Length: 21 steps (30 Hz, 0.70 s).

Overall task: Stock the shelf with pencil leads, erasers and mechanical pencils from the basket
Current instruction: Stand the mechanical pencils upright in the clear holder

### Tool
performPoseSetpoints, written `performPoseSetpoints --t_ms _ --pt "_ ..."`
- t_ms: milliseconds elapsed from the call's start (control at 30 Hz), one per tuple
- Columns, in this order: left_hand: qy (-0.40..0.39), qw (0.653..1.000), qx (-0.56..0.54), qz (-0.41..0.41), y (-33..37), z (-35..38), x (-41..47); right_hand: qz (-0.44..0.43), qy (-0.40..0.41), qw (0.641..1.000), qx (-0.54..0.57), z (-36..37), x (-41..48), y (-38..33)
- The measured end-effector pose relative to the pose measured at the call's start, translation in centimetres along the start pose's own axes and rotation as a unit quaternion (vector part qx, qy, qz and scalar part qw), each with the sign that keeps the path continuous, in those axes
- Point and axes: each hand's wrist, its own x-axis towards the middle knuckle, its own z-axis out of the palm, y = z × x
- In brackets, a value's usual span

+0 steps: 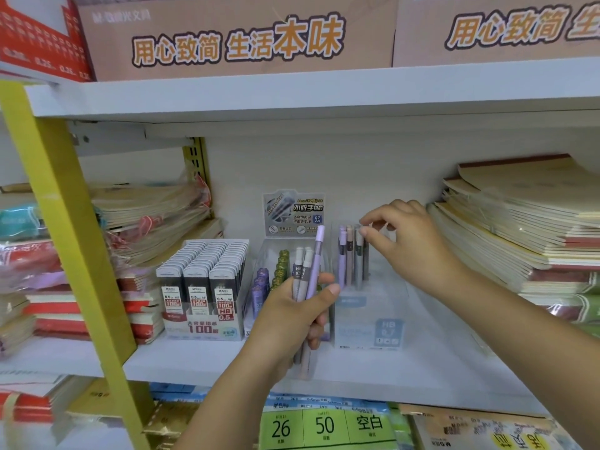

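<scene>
- Stacked wrapped notebooks (146,222) fill the shelf (194,358) at nine o'clock, with nothing touching them.
- Just to their three o'clock stands a full tray of pencil leads (201,287), with rows of grey-capped HB cases packed tight.
- Next along is a clear lead display (276,271) with purple and green tubes. Its header card (293,212) rises at twelve o'clock.
- The left grip (292,306) is in front of that display, fingers and thumb wrapped round a bundle of mechanical pencils (308,264). They are held upright, and a lilac one stands tallest.
- At the bundle's three o'clock is the clear pencil box (367,319), marked HB 0.7. A few standing pencils (352,254) are in its back row, while the front of the box looks unfilled.
- The right grip (412,241) reaches in from four o'clock. Thumb and forefinger close over the cap of a grey pencil, but I cannot tell whether they pinch it or only touch it.
- More notebooks (519,228) are piled at three o'clock. The basket is out of view.
- The step in hand looks like loading pencils into the box one at a time.
- The next move probably calls for drawing one pencil from the bundle and lowering it tip-down into a free slot beside those already standing, without knocking them askew.
</scene>
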Motion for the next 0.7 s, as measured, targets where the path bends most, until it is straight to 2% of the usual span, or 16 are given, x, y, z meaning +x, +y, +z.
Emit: performPoseSetpoints --t_ms 100,167,267,367,467,500,567,700 --pt "-0.037 0.999 0.0 0.0 0.6 -0.2 -0.4 0.039 -0.048 0.987 0.151 -0.7 -0.8 -1.9" --pt "-0.066 0.998 0.013 -0.001 0.9 -0.1 -0.8 0.082 -0.094 0.957 0.263 -1.0 -1.3 -3.4" --pt "-0.096 0.995 0.018 -0.006 1.0 0.1 -1.2 0.11 -0.123 0.925 0.342 -0.8 -1.9 -4.7" --pt "-0.11 0.994 0.022 -0.007 0.9 -0.1 -1.7 0.154 -0.075 0.898 0.405 -1.2 -1.7 -4.8" --pt "-0.084 0.996 0.019 -0.014 0.7 -0.6 -1.9 0.216 0.038 0.847 0.484 -2.5 -1.0 -3.8" --pt "-0.064 0.998 0.016 -0.017 0.7 -0.8 -1.8 0.214 0.078 0.85 0.475 -2.9 -0.8 -3.4" --pt "-0.027 0.999 0.009 -0.022 0.7 -1.0 -1.7 0.174 0.111 0.886 0.415 -3.3 -0.6 -2.5" --pt "0.015 1.0 0.009 -0.016 0.6 -0.6 -1.3 0.09 0.003 0.963 0.256 -1.6 -0.7 -1.6"
